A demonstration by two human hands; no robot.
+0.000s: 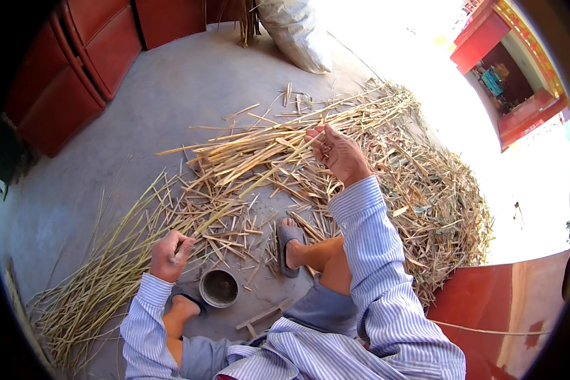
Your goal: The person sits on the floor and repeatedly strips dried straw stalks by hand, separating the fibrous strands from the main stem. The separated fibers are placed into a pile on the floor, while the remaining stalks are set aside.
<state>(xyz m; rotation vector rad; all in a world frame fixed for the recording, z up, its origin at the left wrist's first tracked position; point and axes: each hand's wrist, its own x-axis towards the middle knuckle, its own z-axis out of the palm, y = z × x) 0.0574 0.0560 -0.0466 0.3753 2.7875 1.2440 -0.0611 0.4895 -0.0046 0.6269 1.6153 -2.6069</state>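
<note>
I sit low over a concrete floor strewn with dry yellow reed stalks [259,152]. My right hand [335,152] reaches forward with its fingers curled on a long stalk in the big pile. Near my left knee, my left hand [170,253] is closed around the lower end of a long stalk [234,196] that runs up toward the right hand. A separate bundle of thinner, greenish stalks [88,285] lies to the left of that hand. Both arms wear blue striped sleeves.
A small round metal bowl [219,288] stands between my feet, which wear grey sandals [288,244]. Red wooden doors [76,63] line the far left. A white sack [297,31] leans at the back, and a red surface [506,310] sits at my right.
</note>
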